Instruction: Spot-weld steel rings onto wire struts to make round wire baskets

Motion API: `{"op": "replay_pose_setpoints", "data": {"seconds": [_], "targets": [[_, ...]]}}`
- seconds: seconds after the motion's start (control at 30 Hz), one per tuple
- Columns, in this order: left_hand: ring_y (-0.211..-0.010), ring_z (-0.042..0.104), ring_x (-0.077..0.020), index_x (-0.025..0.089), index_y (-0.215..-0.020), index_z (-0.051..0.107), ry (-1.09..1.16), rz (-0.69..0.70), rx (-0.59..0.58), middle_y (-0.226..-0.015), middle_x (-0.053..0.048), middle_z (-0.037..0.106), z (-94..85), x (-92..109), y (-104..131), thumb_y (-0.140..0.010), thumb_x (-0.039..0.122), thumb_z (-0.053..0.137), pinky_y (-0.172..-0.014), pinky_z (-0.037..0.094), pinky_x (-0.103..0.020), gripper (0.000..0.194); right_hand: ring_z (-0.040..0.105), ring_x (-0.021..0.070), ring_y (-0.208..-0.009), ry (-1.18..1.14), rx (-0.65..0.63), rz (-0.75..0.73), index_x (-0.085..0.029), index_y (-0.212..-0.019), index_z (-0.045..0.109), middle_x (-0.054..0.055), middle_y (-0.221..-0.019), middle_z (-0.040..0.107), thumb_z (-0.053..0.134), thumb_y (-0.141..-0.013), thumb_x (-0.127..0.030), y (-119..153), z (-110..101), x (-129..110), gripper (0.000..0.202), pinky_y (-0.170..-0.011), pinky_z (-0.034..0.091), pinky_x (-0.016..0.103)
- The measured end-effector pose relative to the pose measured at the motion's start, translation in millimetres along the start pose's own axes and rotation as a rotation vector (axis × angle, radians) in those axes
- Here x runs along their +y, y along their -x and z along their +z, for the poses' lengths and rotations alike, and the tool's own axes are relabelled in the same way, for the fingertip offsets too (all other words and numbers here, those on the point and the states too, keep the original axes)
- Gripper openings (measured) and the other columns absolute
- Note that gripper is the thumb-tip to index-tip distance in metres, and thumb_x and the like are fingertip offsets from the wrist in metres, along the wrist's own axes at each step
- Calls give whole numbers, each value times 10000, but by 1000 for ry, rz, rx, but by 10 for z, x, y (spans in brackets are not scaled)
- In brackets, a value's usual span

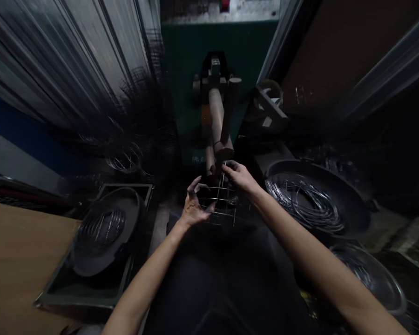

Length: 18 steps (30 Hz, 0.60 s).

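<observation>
A round wire basket frame (218,199) of thin bright rings and straight wires hangs just below the machine's arms. My left hand (195,204) curves around its left side, fingers bent and thumb pressing toward the rings. With thumb and fingertips, my right hand (239,176) pinches a straight wire at the top of the frame. Right above that hand is the blunt end of the machine's thick upper arm (220,121). A thinner lower arm (210,160) reaches down behind the frame. Shadow hides part of the frame's far side.
The green machine (181,70) stands ahead. At left, a dark basin (132,232) with wire rings sits on a metal-edged crate. To the right are a wide pan (356,204) of wire hoops and a clear bowl (394,293) with small wire pieces. Wire frames (125,158) pile at back left.
</observation>
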<state>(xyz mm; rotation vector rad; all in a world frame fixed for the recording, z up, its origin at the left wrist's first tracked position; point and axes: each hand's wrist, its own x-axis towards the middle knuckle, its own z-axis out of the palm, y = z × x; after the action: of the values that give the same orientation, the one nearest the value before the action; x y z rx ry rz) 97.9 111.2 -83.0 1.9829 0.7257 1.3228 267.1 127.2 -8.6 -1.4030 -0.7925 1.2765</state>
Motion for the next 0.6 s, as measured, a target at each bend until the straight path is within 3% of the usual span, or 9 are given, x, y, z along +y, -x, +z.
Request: {"op": "replay_pose_setpoints", "data": {"seconds": [0.37,0.6], "targets": [[-897,591,-183,282,-1400,92,-6,-18,-24,-966,-9,535,-112,-165,-256,-681,215,699,-860,492,-407,944,380,68,-358,70,36,3,-166,-852,510,-74,-462,455,674,-676,-312,-239,90,-63,281,-334,259,176],[-921,598,-200,214,-1398,84,-50,-9,-57,-968,-35,551,-145,-242,-367,-680,222,686,-873,482,-399,937,439,91,-411,7,17,-70,-201,-740,445,-61,-515,468,735,-573,-395,-449,27,106,387,-365,321,198]]}}
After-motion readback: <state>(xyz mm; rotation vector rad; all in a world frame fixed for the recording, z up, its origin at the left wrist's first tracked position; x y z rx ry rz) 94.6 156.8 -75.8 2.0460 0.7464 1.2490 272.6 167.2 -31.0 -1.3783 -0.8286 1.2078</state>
